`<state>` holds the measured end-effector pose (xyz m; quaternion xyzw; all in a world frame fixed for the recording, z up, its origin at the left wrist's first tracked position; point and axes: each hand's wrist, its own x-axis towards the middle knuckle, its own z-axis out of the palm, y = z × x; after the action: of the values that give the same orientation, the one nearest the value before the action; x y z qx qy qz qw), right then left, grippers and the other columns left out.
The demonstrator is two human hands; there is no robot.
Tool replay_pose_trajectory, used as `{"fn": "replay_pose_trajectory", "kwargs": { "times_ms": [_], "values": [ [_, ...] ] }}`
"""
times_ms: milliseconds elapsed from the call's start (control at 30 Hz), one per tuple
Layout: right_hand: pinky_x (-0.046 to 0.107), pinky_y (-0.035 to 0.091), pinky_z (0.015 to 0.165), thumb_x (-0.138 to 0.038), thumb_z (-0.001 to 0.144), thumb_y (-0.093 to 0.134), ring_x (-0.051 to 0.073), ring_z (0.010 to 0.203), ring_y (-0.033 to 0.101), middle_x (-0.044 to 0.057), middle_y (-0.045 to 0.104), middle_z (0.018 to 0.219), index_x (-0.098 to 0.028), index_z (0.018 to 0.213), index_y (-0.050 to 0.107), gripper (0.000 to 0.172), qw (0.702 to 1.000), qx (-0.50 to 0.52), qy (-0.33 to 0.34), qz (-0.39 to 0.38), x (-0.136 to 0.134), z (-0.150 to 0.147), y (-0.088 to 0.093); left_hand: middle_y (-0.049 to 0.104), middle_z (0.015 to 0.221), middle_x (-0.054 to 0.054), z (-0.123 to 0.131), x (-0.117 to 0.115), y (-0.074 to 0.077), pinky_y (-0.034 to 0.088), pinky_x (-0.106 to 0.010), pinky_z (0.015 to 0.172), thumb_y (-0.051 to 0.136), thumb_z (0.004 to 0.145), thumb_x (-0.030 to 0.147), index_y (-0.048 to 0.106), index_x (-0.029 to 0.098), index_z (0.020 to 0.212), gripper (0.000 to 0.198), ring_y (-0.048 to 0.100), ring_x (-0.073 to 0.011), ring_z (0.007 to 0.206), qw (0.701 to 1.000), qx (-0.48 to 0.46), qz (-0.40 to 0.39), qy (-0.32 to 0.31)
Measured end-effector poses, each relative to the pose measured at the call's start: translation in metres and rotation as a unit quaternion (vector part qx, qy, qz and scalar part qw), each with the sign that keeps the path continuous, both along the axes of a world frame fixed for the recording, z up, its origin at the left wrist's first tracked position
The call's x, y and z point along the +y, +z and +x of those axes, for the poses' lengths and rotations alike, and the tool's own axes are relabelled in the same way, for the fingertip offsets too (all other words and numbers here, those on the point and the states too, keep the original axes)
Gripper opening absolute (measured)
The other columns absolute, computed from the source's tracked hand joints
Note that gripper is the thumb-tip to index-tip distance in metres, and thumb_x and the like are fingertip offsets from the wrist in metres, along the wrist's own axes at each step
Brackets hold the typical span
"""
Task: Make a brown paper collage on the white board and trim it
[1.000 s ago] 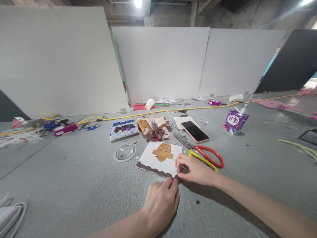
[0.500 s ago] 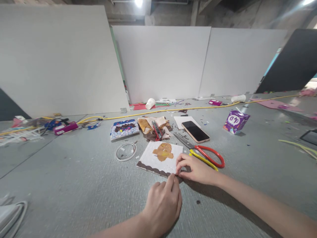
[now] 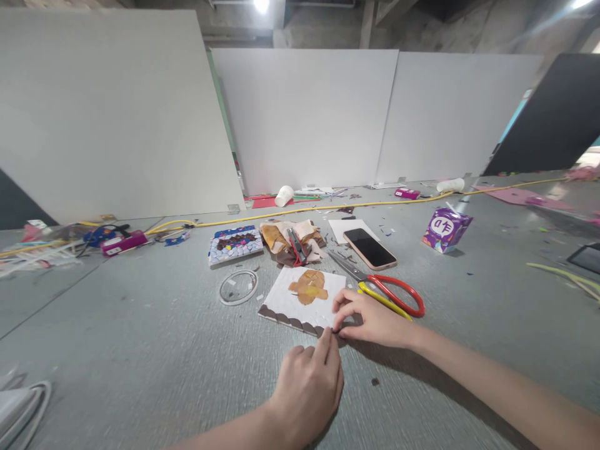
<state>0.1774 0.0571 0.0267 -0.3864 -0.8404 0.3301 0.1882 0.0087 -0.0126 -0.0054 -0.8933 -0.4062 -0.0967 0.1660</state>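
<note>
A white square board [image 3: 281,295] lies flat, with a brown-orange collage figure [image 3: 308,287] in its middle. Overlapping dark brown scalloped pieces [image 3: 293,322] line its near edge. My left hand [image 3: 307,381] is closed, its fingertips pressed together at the board's near right corner. At that same corner, my right hand [image 3: 370,319] has its fingers curled in a pinch against the edge, almost touching the left fingertips. A dark bit shows between the two hands; the fingers hide most of it. Scissors [image 3: 394,294] with one red and one yellow handle lie just beyond my right hand.
Behind the board sit crumpled brown scraps with a red-handled cutter [image 3: 296,247], a mosaic-covered board [image 3: 235,244] and a phone [image 3: 370,248]. A white ring [image 3: 239,301] lies left, a purple carton [image 3: 447,230] right. A yellow cable [image 3: 328,208] runs before white panels [image 3: 309,119].
Hardly anything differs. Both hands stay at the board's near right corner, with at most a slight shift of the fingers.
</note>
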Motion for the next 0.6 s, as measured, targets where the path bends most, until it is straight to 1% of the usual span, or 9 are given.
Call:
{"fn": "replay_pose_trajectory", "kwargs": {
  "times_ms": [167,267,300,367,467,533,600],
  "values": [
    [0.028,0.04,0.083,-0.013,0.065,0.065,0.015,0.089,0.053,0.001,0.053,0.095,-0.023,0.073,0.068,0.014,1.0,-0.01,-0.004,-0.011,0.001,-0.001,0.001,0.057,0.113,-0.015,0.001,-0.001,0.001,0.052,-0.029,0.048,0.044,0.077,0.012,0.056,0.007,0.107,0.033,0.062,-0.0171,0.06,1.0,0.022,-0.012,0.001],
    [0.028,0.04,0.082,-0.013,0.065,0.065,0.015,0.089,0.053,0.001,0.053,0.095,-0.023,0.073,0.068,0.014,1.0,-0.007,-0.004,-0.011,0.001,-0.001,0.0,0.058,0.111,-0.016,-0.001,0.003,0.004,0.052,-0.028,0.048,0.045,0.075,0.008,0.054,0.005,0.108,0.034,0.061,-0.0161,0.057,0.999,0.041,-0.023,-0.01],
    [0.028,0.04,0.082,-0.012,0.065,0.065,0.014,0.089,0.053,0.001,0.053,0.095,-0.023,0.073,0.069,0.014,1.0,-0.006,-0.004,-0.012,0.001,-0.001,-0.001,0.059,0.108,-0.016,-0.002,0.007,0.007,0.051,-0.028,0.047,0.045,0.075,0.007,0.054,0.005,0.107,0.034,0.06,-0.0159,0.056,0.998,0.053,-0.027,-0.024],
    [0.027,0.04,0.082,-0.012,0.064,0.065,0.014,0.088,0.053,0.001,0.052,0.094,-0.023,0.074,0.069,0.014,1.0,-0.004,-0.005,-0.014,0.001,0.0,-0.002,0.062,0.098,-0.014,-0.008,0.016,0.013,0.049,-0.028,0.044,0.044,0.075,0.006,0.054,0.005,0.105,0.031,0.059,-0.0164,0.054,0.993,0.08,-0.039,-0.073],
    [0.026,0.04,0.081,-0.013,0.063,0.067,0.014,0.088,0.053,0.0,0.051,0.094,-0.022,0.074,0.069,0.015,1.0,-0.001,-0.002,-0.017,0.001,0.0,-0.004,0.063,0.087,-0.007,-0.02,0.032,0.023,0.048,-0.026,0.044,0.039,0.081,0.009,0.055,0.011,0.1,0.025,0.058,-0.015,0.054,0.986,0.066,-0.07,-0.138],
    [0.026,0.04,0.081,-0.012,0.063,0.067,0.014,0.088,0.053,0.0,0.051,0.093,-0.022,0.074,0.069,0.014,1.0,0.0,-0.001,-0.016,0.002,0.0,-0.004,0.062,0.091,-0.005,-0.028,0.041,0.025,0.047,-0.025,0.045,0.036,0.084,0.014,0.054,0.016,0.103,0.026,0.058,-0.0137,0.056,0.98,0.047,-0.086,-0.175],
    [0.026,0.039,0.081,-0.012,0.063,0.066,0.014,0.088,0.052,0.0,0.051,0.093,-0.021,0.073,0.069,0.014,1.0,0.001,-0.001,-0.014,0.002,-0.001,-0.004,0.06,0.099,-0.003,-0.035,0.048,0.024,0.047,-0.025,0.047,0.036,0.084,0.016,0.052,0.018,0.105,0.027,0.057,-0.0121,0.057,0.975,0.027,-0.091,-0.199]
  ]
}}
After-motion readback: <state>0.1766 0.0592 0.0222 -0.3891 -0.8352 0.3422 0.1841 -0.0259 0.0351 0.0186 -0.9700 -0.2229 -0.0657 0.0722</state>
